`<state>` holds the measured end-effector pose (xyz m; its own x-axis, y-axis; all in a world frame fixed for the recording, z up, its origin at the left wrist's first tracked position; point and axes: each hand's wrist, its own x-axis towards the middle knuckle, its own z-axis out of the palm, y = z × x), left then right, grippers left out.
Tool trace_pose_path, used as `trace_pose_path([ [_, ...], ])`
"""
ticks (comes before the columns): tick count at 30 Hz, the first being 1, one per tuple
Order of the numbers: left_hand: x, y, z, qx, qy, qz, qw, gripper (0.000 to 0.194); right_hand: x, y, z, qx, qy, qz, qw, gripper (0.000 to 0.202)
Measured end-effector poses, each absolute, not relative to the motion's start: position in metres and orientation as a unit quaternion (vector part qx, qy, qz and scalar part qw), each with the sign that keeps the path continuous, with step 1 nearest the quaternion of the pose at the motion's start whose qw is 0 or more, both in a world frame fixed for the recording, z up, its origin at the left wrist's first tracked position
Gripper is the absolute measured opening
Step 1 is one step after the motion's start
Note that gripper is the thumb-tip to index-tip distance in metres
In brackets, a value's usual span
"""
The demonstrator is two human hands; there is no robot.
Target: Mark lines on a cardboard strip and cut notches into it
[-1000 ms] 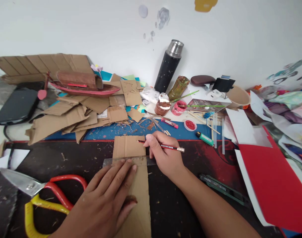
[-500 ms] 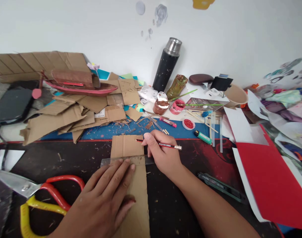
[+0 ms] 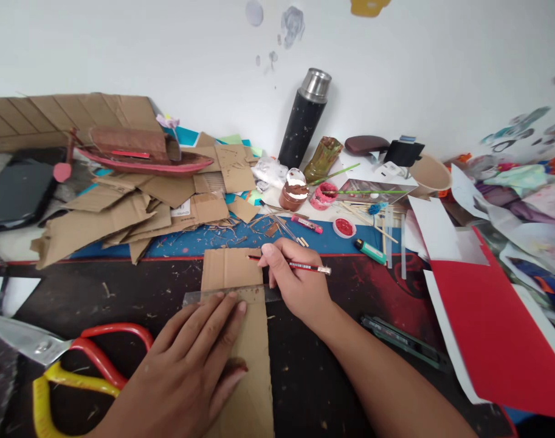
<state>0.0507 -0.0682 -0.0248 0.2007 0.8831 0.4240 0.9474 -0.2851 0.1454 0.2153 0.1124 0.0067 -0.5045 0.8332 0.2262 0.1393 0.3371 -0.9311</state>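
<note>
A long strip of brown cardboard [image 3: 246, 353] lies lengthwise on the dark mat in front of me. Across it rests a clear ruler [image 3: 252, 294], partly under my fingers. My left hand [image 3: 190, 359] is laid flat, fingertips pressing on the ruler's near edge and the palm over the cardboard. In my right hand [image 3: 295, 286] is a pencil [image 3: 311, 267], held between thumb and fingers with its tip pointing left above the cardboard's far part. The right hand's lower fingers are near the ruler's right end; whether they touch it I cannot tell.
Big scissors [image 3: 92, 353] lie left of my left hand, a utility knife [image 3: 402, 344] right of my forearm. Behind are cardboard scraps [image 3: 117, 213], a model boat [image 3: 140, 158], a black flask [image 3: 303, 121], paint pots [image 3: 323, 196] and a glue stick [image 3: 371, 250]. Red paper [image 3: 496, 328] lies at right.
The whole view has shifted slightly, so things appear a little further left. Both hands, the ruler and the pencil keep practically the same places on the cardboard.
</note>
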Motion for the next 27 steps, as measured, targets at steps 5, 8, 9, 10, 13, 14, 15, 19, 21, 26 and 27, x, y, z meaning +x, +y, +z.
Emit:
trace_pose_path([
  [5, 0.0511, -0.0677, -0.0238, -0.770, -0.595, -0.220, 0.069, 0.063, 0.2151, 0.1127, 0.0065, -0.333, -0.730, 0.470, 0.368, 0.046],
  [8, 0.0512, -0.0670, -0.0233, -0.768, -0.596, -0.226, 0.063, 0.064, 0.2155, 0.1129, 0.0064, -0.337, -0.729, 0.471, 0.364, 0.046],
  [9, 0.0511, -0.0669, -0.0233, -0.768, -0.596, -0.228, 0.062, 0.063, 0.2156, 0.1129, 0.0064, -0.336, -0.729, 0.472, 0.365, 0.046],
  [10, 0.0512, -0.0668, -0.0235, -0.768, -0.595, -0.230, 0.063, 0.062, 0.2158, 0.1129, 0.0065, -0.334, -0.728, 0.473, 0.367, 0.044],
  [13, 0.0515, -0.0664, -0.0243, -0.767, -0.594, -0.236, 0.058, 0.059, 0.2161, 0.1127, 0.0069, -0.325, -0.727, 0.473, 0.377, 0.041],
  [14, 0.0516, -0.0662, -0.0246, -0.767, -0.593, -0.237, 0.057, 0.059, 0.2161, 0.1127, 0.0069, -0.322, -0.728, 0.472, 0.379, 0.040],
  [15, 0.0516, -0.0659, -0.0247, -0.768, -0.593, -0.236, 0.057, 0.058, 0.2161, 0.1127, 0.0068, -0.321, -0.729, 0.470, 0.381, 0.040],
  [19, 0.0493, -0.0650, -0.0237, -0.772, -0.590, -0.223, 0.075, 0.056, 0.2155, 0.1127, 0.0060, -0.319, -0.731, 0.466, 0.382, 0.040],
  [21, 0.0472, -0.0650, -0.0229, -0.782, -0.581, -0.212, 0.078, 0.056, 0.2153, 0.1128, 0.0057, -0.318, -0.730, 0.467, 0.383, 0.040],
  [26, 0.0474, -0.0656, -0.0236, -0.778, -0.585, -0.215, 0.077, 0.061, 0.2153, 0.1130, 0.0061, -0.313, -0.727, 0.474, 0.386, 0.039],
  [27, 0.0483, -0.0658, -0.0240, -0.773, -0.590, -0.222, 0.072, 0.062, 0.2154, 0.1129, 0.0062, -0.313, -0.725, 0.476, 0.387, 0.038],
])
